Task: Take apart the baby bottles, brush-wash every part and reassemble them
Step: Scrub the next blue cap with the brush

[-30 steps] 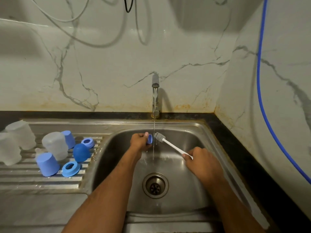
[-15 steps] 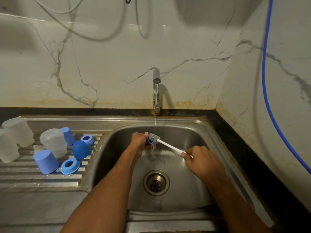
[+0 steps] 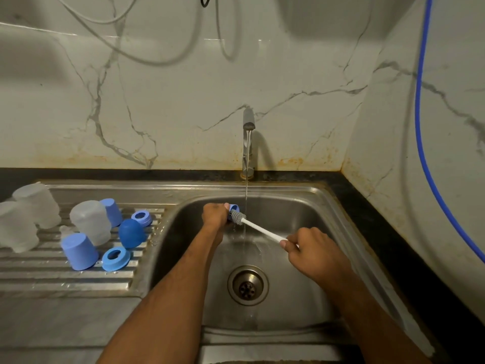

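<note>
A: What is different from a second ago?

B: The brush (image 3: 258,228) has gone in. A second back its grey head sat just clear of the small blue part (image 3: 233,207); half a second back it touched the mouth; now the head is pushed against or into it, at centre frame, just left of the thin stream from the tap (image 3: 248,143).

A: And the hands?

B: The left hand (image 3: 214,215) has its fingers curled round the blue part, holding it over the basin. The right hand (image 3: 313,252), right of centre, has fingers wrapped round the white handle end. My reading is that this piece is mid-scrub, not yet rinsed.

A: How far along is the whole job?

B: Everything looks taken apart. At middle left on the ribbed drainboard (image 3: 65,277) stand frosted bottle bodies (image 3: 90,222), two upturned blue caps (image 3: 78,250), a dark blue dome (image 3: 131,233) and two blue rings (image 3: 116,258), none screwed together. So reassembly is still ahead, I judge.

A: The surroundings?

B: A steel sink (image 3: 349,232) with its drain (image 3: 248,285) at lower centre, wet beneath the stream. Behind it a veined marble wall with rusty staining along the bottom edge, grey cables looping at the top, and a blue hose (image 3: 422,127) running down the right side.
</note>
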